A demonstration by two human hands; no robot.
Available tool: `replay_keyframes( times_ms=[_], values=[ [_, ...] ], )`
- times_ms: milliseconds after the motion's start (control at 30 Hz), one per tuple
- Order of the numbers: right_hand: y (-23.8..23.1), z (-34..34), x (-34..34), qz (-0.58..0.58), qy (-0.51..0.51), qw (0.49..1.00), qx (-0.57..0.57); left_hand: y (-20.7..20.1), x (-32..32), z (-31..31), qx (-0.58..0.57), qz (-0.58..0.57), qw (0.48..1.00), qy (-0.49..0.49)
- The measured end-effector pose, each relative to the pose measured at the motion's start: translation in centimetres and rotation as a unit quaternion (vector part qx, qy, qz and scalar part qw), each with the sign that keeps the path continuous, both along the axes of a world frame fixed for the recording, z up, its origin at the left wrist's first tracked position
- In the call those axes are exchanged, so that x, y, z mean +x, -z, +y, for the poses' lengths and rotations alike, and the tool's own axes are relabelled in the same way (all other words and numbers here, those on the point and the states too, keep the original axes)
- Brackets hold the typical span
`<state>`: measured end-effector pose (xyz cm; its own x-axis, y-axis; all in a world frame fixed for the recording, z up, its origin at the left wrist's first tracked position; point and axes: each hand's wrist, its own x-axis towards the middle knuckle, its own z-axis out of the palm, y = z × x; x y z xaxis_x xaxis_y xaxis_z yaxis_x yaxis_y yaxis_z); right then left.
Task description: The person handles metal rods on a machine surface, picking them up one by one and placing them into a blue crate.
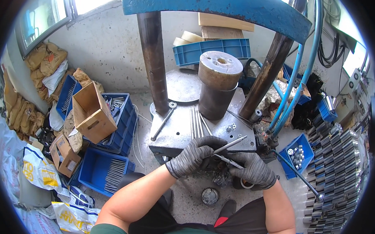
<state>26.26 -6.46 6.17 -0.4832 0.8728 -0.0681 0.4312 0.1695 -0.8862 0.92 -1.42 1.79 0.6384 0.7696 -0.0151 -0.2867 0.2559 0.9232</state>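
Both my hands wear grey knit gloves and meet over the front edge of the steel press table (161, 146). My left hand (195, 155) is closed around a slim metal rod (233, 144), whose tapered end points up and to the right. A second metal rod (228, 161) spans the gap between the hands, and my right hand (255, 169) grips its right end. Several similar rods (194, 123) lie on the table just beyond my left hand. Small metal rings (231, 127) sit to their right.
A heavy steel cylinder (217, 93) stands on the table between two press columns (151, 62). One longer bar (162, 124) lies at the left. Blue bins (92, 171) flank both sides, with stacked metal tubes (334, 163) at right. A small tin (210, 196) stands near my feet.
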Motion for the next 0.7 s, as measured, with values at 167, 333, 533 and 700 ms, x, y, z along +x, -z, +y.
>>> replay_keyframes(
  times_ms=[167,333,533,700],
  values=[
    [0.4,0.0,-0.1,0.019,0.003,1.000,-0.024,0.6,0.6,0.3,-0.092,-0.079,0.993,-0.013],
    [2.6,0.7,-0.4,-0.060,0.007,0.996,0.072,2.7,-0.4,1.8,-0.204,-0.214,0.953,0.070],
    [5.1,0.5,-0.1,0.178,0.021,0.963,-0.199,0.9,-1.1,2.1,-0.246,-0.267,0.931,0.027],
    [7.9,3.5,2.3,-0.087,0.153,0.981,0.081,0.2,-2.1,2.5,-0.197,-0.242,0.950,-0.028]
  ],
)
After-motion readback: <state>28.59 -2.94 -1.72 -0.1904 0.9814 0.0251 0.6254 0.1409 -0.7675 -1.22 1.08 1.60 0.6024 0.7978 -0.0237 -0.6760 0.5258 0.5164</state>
